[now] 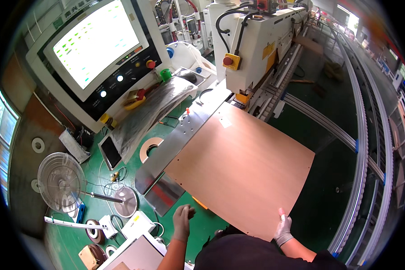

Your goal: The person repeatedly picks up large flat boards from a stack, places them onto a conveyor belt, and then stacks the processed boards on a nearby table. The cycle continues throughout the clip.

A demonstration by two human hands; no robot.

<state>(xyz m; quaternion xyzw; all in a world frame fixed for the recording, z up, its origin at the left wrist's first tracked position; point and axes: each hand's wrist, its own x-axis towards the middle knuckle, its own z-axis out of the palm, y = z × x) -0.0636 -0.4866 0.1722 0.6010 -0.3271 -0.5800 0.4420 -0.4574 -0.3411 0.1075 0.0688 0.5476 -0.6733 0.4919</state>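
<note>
A large light-brown panel (247,157) lies flat across the metal infeed table (184,139), its far end close to the machine. It has small holes near its edges and a white label (224,122) at the far left. My right hand (282,228), in a pale glove, grips the panel's near right edge, thumb on top and fingers hidden below. Left of the panel's near edge, my left hand (182,221), also gloved, hangs apart from it, fingers curled and nothing visible in them.
A long white machine (247,49) with a red stop button (228,61) runs away at far right. Left stand a control screen (96,42) and a fan (62,182). Metal rails (360,135) line the right. Cables and tape rolls (94,231) lie at lower left.
</note>
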